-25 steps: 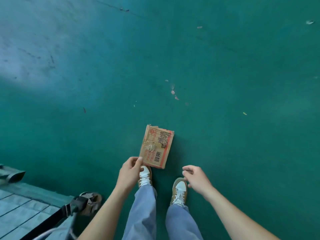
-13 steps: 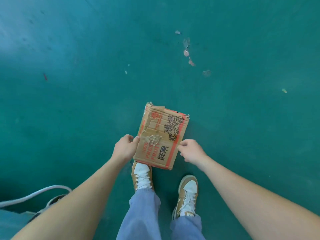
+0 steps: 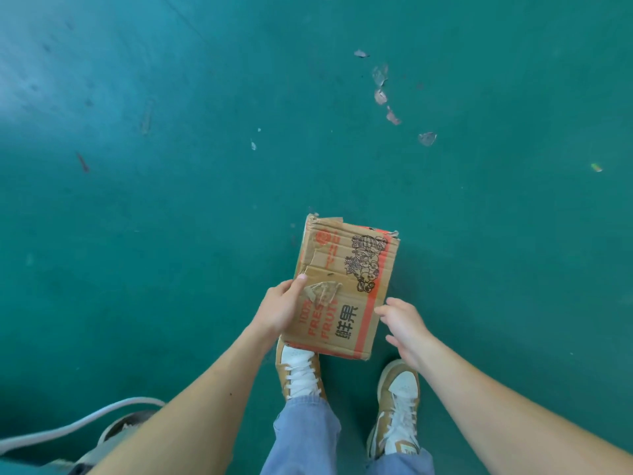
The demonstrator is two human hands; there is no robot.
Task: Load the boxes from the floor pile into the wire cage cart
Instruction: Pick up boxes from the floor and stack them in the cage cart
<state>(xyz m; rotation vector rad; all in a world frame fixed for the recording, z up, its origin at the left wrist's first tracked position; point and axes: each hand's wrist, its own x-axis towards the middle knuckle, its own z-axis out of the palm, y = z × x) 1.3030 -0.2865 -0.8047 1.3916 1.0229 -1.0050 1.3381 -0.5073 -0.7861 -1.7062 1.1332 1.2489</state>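
The worn cardboard box (image 3: 346, 289) was held above the green floor (image 3: 171, 200), just ahead of the person's shoes (image 3: 301, 370), with its torn far edge pointing to 12 o'clock. The left hand (image 3: 281, 308) was clamped on the box's 9 o'clock edge, while the right hand (image 3: 404, 325) was spread open just beside the 3 o'clock edge, contact unclear. From 9 through 3 o'clock the floor lay open save for small paper scraps (image 3: 382, 97) toward 1 o'clock, and a pale hose (image 3: 85, 421) curved at 8 o'clock.

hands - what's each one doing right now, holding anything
Left hand: closed on the cardboard box, gripping its left edge.
Right hand: open, fingers spread beside the box's right edge, not gripping.
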